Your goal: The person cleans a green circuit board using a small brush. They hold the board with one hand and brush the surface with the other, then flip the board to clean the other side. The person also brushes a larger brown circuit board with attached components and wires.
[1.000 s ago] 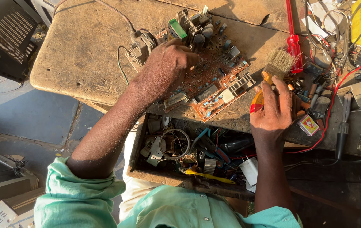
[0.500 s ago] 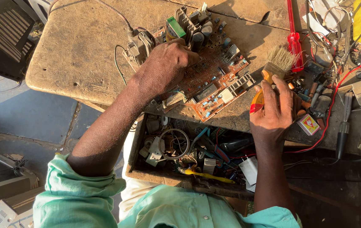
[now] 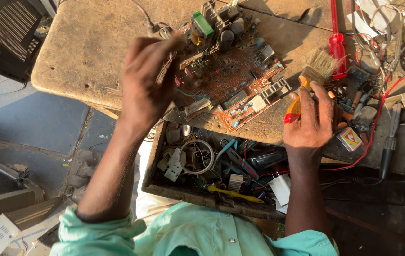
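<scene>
Left hand (image 3: 145, 80) raised over the near-left edge of the orange-brown printed circuit board (image 3: 233, 78), fingers curled and blurred, seemingly closed on that edge beside a grey cable plug (image 3: 162, 32); exact pinch impossible to tell. Right hand (image 3: 312, 121) wrapped tight round the orange handle of a small paintbrush with pale bristles (image 3: 314, 71), bristles pointing up and away, just off the board's right corner. Board lying tilted on the worn, dusty wooden bench (image 3: 89, 47), between both hands, crowded with a green block, dark cylinders and a finned metal heat sink. Red-handled screwdriver (image 3: 336, 42) flat on the bench just beyond the bristles. Small red and yellow box (image 3: 350, 139) beside the right wrist, red wire (image 3: 378, 118) looping past it. Open wooden drawer (image 3: 164, 189) below the bench edge, between the forearms, filled with a wire coil, a yellow tool and loose parts. Mint-green shirt sleeves (image 3: 93, 232) at bottom.
</scene>
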